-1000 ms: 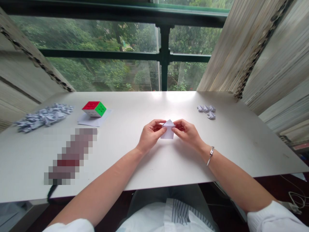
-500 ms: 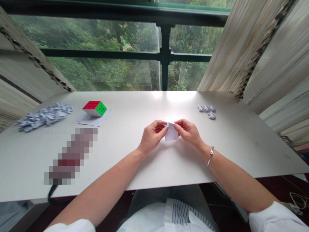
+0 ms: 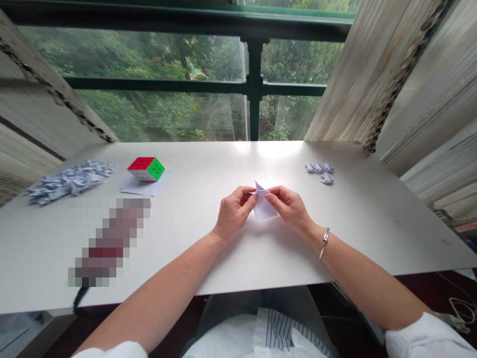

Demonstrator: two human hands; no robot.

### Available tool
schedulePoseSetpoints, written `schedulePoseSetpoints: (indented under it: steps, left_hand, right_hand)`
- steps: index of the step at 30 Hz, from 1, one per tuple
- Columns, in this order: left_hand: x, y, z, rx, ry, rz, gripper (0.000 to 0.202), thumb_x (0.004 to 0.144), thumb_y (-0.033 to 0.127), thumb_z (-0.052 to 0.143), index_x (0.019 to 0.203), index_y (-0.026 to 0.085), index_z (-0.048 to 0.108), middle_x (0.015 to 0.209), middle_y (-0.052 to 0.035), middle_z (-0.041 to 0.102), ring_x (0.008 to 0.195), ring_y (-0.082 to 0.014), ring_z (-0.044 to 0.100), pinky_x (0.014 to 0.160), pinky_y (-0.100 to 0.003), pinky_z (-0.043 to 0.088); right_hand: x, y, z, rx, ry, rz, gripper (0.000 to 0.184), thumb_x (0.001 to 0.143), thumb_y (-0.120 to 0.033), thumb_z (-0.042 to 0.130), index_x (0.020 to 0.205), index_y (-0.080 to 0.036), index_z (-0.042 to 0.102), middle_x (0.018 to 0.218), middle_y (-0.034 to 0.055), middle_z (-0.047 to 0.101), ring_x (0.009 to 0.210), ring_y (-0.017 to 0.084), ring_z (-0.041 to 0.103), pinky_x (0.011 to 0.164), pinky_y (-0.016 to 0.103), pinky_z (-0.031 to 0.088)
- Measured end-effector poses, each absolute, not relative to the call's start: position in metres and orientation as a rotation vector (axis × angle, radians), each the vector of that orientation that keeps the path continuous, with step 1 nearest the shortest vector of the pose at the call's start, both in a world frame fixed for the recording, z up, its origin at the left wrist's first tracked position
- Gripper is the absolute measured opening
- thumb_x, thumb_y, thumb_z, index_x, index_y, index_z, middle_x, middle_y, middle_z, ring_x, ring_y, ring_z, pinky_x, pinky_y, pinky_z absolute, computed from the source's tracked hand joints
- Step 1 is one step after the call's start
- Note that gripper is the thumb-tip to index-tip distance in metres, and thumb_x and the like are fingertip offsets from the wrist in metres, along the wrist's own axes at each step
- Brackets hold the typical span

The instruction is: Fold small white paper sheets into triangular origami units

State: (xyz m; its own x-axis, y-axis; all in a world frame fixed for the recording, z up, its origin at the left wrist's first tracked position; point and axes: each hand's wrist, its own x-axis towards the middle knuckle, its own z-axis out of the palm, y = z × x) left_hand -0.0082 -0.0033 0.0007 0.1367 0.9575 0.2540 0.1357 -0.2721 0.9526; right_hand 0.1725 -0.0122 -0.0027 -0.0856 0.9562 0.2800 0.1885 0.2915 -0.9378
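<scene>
A small sheet of white paper (image 3: 264,208) is held up between my two hands just above the white table. My left hand (image 3: 235,208) pinches its left edge between thumb and fingers. On the opposite edge, my right hand (image 3: 289,203) grips it the same way, and a bracelet (image 3: 325,242) circles that wrist. The paper's top is partly folded, and one pointed corner sticks up between the hands. My fingertips behind the sheet are hidden.
Several folded paper pieces (image 3: 320,169) lie at the back right, and a larger heap (image 3: 70,181) at the far left. A puzzle cube (image 3: 146,169) rests on white paper sheets (image 3: 139,188). A blurred-out object (image 3: 112,238) with a dark strap lies front left. Behind the table (image 3: 194,174) is a window.
The top of the paper has shifted from a nearly straight folded edge to an upward-pointing corner on its left. Both hands keep their grip and have barely moved.
</scene>
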Motion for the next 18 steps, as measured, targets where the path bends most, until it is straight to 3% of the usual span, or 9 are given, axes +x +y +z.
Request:
schedulePoseSetpoints:
  steps: [3, 7, 18]
  left_hand:
    - [-0.0079, -0.0035, 0.0031, 1.517, 1.072, 1.249, 0.028, 0.084, 0.043, 0.066, 0.096, 0.018, 0.066, 0.080, -0.0021, 0.068, 0.067, -0.0135, 0.061, 0.061, -0.025, 0.050]
    - [-0.0053, -0.0026, 0.0055, 1.353, 1.034, 1.220, 0.029, 0.080, 0.044, 0.069, 0.091, 0.018, 0.062, 0.072, 0.0000, 0.066, 0.064, -0.0132, 0.061, 0.057, -0.023, 0.050]
    - [-0.0025, -0.0055, 0.0088, 1.234, 0.953, 1.151, 0.029, 0.079, 0.040, 0.069, 0.094, 0.017, 0.061, 0.071, 0.0009, 0.067, 0.061, -0.0120, 0.061, 0.059, -0.025, 0.053]
  right_hand:
    - [0.1718, -0.0108, -0.0054, -1.085, -1.463, 0.991, 0.033, 0.086, -0.049, 0.064, 0.100, -0.019, 0.066, 0.069, -0.0005, 0.061, 0.060, 0.012, 0.056, 0.057, 0.025, 0.050]
    - [0.1714, -0.0111, -0.0061, -1.104, -1.428, 1.016, 0.033, 0.083, -0.049, 0.067, 0.093, -0.018, 0.065, 0.071, 0.0009, 0.063, 0.063, 0.013, 0.059, 0.056, 0.025, 0.054]
    - [0.1731, -0.0123, -0.0054, -1.038, -1.415, 0.950, 0.022, 0.083, -0.040, 0.069, 0.091, -0.020, 0.064, 0.073, 0.0010, 0.065, 0.065, 0.013, 0.060, 0.056, 0.024, 0.049]
